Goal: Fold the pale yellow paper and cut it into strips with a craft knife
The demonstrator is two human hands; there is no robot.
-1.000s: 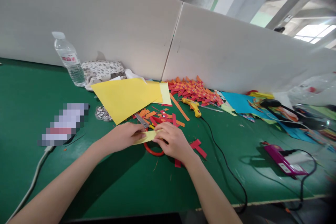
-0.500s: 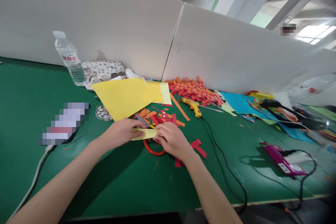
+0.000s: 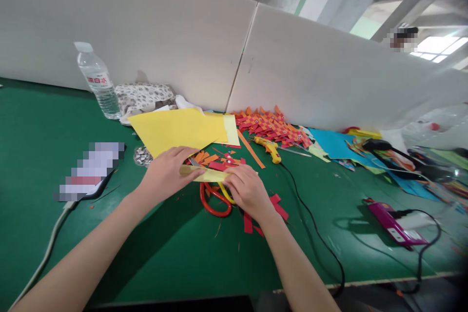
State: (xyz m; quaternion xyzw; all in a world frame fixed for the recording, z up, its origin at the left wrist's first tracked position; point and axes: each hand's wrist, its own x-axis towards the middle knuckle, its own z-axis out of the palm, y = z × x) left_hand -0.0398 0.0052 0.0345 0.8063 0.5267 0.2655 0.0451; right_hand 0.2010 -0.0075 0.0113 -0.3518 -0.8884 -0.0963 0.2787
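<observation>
A pale yellow paper strip (image 3: pixel 210 175) is stretched between my two hands above the table. My left hand (image 3: pixel 170 168) grips its left end, thumb along the strip. The other end is pinched in my right hand (image 3: pixel 246 187). Below the strip lie scissors with red handles (image 3: pixel 215 213) and another yellow handle loop (image 3: pixel 227 194); a blade tip shows behind the strip. Orange and red paper scraps (image 3: pixel 208 158) lie just beyond. Behind my left hand is a large yellow paper sheet (image 3: pixel 175 131).
A yellow glue gun (image 3: pixel 270 148) with a black cord lies right of the scraps, before woven red-orange paper pieces (image 3: pixel 270 124). A water bottle (image 3: pixel 97 83) and phone (image 3: pixel 91 170) are left. A purple power strip (image 3: pixel 397 224) lies right. White partitions (image 3: pixel 310 68) stand behind.
Both hands have moved slightly up and away with the strip, my right hand also a little rightward. My left hand's fingers have spread upward, and more of the scissor handles shows.
</observation>
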